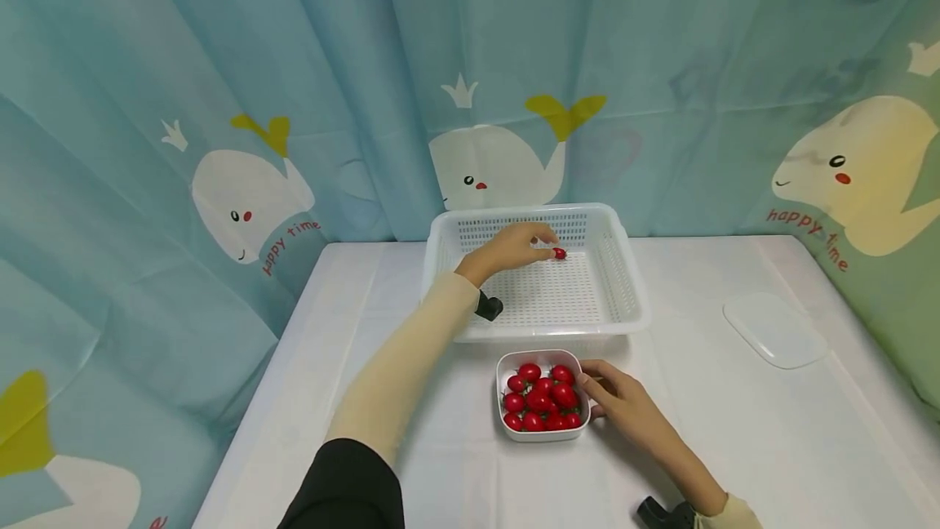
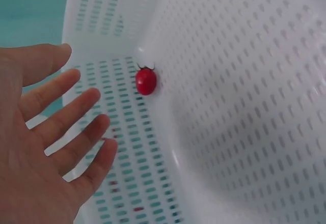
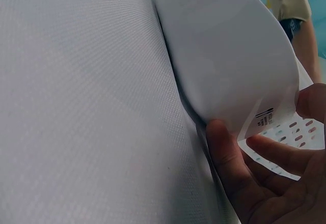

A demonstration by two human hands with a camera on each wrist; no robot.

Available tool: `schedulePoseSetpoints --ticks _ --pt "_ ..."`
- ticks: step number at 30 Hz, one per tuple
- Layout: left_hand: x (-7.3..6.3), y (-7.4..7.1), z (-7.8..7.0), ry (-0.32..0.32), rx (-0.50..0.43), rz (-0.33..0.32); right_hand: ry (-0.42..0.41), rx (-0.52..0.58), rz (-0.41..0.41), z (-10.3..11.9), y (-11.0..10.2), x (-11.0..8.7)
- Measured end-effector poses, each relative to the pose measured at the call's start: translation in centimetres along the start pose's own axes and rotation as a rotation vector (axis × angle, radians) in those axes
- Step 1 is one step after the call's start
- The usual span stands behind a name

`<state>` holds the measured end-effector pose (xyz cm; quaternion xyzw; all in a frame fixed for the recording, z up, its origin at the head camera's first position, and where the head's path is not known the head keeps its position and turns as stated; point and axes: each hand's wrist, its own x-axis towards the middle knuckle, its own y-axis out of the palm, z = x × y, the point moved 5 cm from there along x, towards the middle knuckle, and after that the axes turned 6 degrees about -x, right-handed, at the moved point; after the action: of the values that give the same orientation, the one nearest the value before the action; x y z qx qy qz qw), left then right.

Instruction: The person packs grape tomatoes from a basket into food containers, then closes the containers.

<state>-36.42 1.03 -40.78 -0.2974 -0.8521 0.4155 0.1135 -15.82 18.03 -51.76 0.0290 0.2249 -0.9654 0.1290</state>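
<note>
My left hand (image 1: 510, 251) is over the white perforated basket (image 1: 631, 313), its fingers spread and holding nothing in the left wrist view. One cherry tomato (image 2: 146, 81) with a green stem end lies inside, against the slotted wall, a little apart from the fingertips. Nearer to me stands a small white box (image 1: 542, 436) with several red cherry tomatoes (image 1: 538, 401) in it. My right hand (image 1: 624, 402) holds this box at its right side, thumb at the rim and fingers against the outer wall, where the right wrist view also shows a printed label (image 3: 264, 118).
A clear plastic lid (image 1: 775, 330) lies on the right of the white-covered table (image 1: 727, 431). Behind the basket hangs a blue curtain (image 1: 352, 39) with whale prints, which also runs along both sides of the table.
</note>
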Motion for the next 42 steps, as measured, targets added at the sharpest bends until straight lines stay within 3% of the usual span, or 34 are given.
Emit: schedulePoseSetpoints --ticks 8,14,23,32,42 --pt "1.6 0.4 1.1 -0.074 -0.066 -0.011 -0.005 0.003 0.011 0.0 0.2 0.2" --pt "2.9 1.0 1.5 -0.113 -0.045 -0.013 0.001 -0.001 0.001 -0.2 0.0 0.2" --pt "4.4 1.9 1.3 -0.096 -0.007 0.028 -0.008 0.015 0.019 0.0 0.0 0.1" --pt "4.9 3.5 1.4 -0.083 0.130 0.091 0.005 0.008 0.018 0.1 -0.1 -0.2" --pt "5.0 3.9 1.6 -0.066 0.192 0.063 -0.014 0.008 0.016 0.1 -0.2 -0.1"
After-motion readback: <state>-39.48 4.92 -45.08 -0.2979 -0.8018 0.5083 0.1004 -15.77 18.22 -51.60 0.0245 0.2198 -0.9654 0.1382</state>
